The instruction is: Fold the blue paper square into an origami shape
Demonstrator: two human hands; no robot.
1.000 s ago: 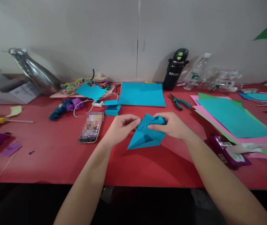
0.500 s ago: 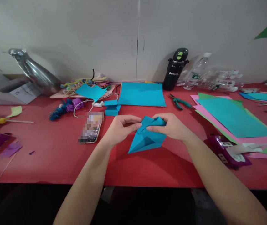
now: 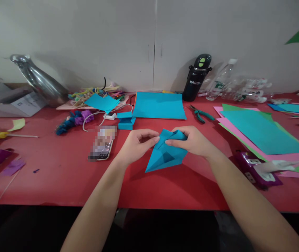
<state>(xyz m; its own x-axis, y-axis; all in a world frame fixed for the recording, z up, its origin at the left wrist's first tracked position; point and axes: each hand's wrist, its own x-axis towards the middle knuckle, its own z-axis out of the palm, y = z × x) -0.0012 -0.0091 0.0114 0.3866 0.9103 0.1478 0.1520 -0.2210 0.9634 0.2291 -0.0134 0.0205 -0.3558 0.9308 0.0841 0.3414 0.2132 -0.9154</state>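
Observation:
A partly folded sheet of blue paper (image 3: 169, 154) is held up over the red table (image 3: 67, 178), its pointed corner hanging toward the lower left. My left hand (image 3: 141, 144) pinches the paper's upper left edge between thumb and fingers. On the other side, my right hand (image 3: 191, 140) grips the upper right part, thumb in front and the other fingers hidden behind a curled flap. Just beyond my left hand stands a small folded blue paper piece (image 3: 126, 121). A phone (image 3: 103, 143) lies to the left of that hand.
Flat blue sheets (image 3: 160, 105) lie at the back, near pliers (image 3: 201, 114) and a black bottle (image 3: 196, 78). Coloured paper (image 3: 262, 131) and a purple glue gun (image 3: 257, 169) lie right. A steel jug (image 3: 37, 80) and paper flowers (image 3: 74, 120) are left.
The paper and my left hand have shifted very slightly to the right. Both hands keep their hold, and the folds look much the same.

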